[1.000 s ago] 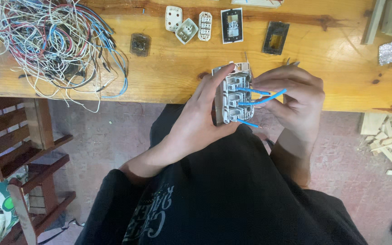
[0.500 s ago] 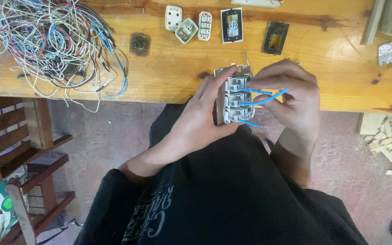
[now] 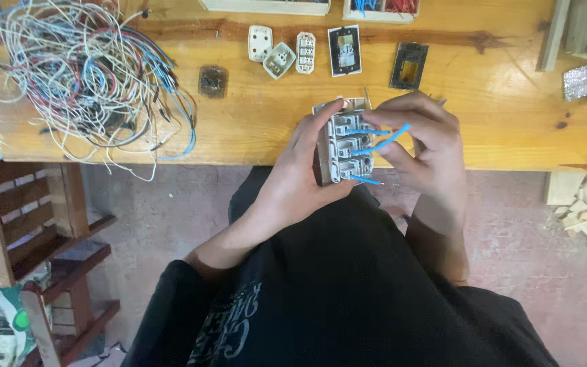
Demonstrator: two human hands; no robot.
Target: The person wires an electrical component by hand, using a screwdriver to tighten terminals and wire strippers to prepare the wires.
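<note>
Two hands meet over the bench [image 3: 239, 136] edge. Far left: loose wire tangle [image 3: 83, 75], well apart. Left hand [image 3: 293, 183] has fingers wrapped round a grey switch module [image 3: 344, 146], held upright above the lap. Right hand [image 3: 422, 146] has fingers pinching a blue wire [image 3: 385, 141] at its terminals. Risks: wire pulling free under tension, wrong terminal, module slipping to the floor.

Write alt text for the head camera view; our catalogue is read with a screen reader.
A person's left hand grips a grey switch module while the right hand handles short blue wires at its back. Beyond them, a wooden workbench holds tangled wires and loose switch parts.
</note>
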